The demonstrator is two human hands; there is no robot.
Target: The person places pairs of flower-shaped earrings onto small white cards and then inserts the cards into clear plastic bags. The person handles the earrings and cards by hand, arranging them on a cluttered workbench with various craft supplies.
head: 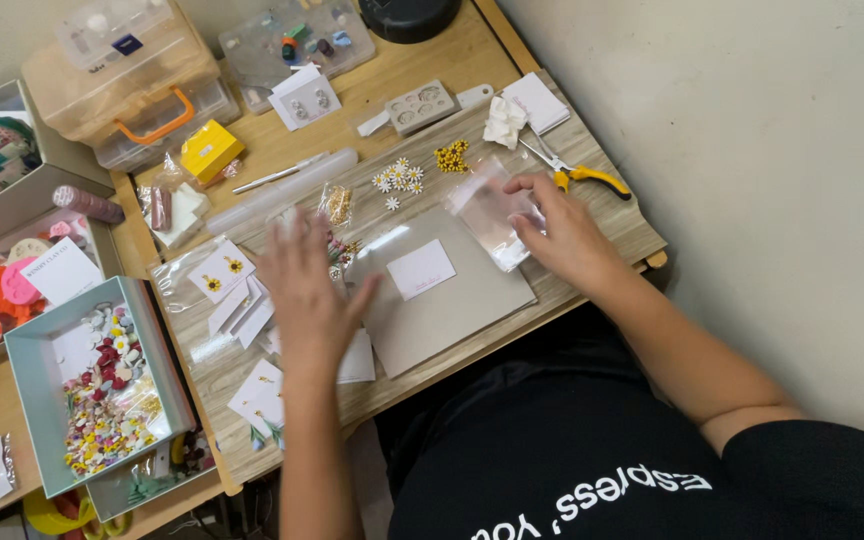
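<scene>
A small clear plastic bag (492, 212) lies at the right edge of a grey board (462, 300) on a wooden desk (607, 225). The right hand (557, 225) rests on the bag, fingers curled, pinching its edge. The left hand (307, 285) hovers over white cards (242, 310) left of the board, fingers spread wide, holding nothing. A small white card (421, 269) sits on the board. Yellow-handled pliers (577, 172) lie just beyond the right hand. A tray of tiny flowers (102, 385) stands far left.

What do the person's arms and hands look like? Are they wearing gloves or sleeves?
No gloves: both the left hand and the right hand are bare, with no rings or watch visible. The forearms are bare too. A short black sleeve covers the right upper arm, part of a black t-shirt with white lettering.
</scene>
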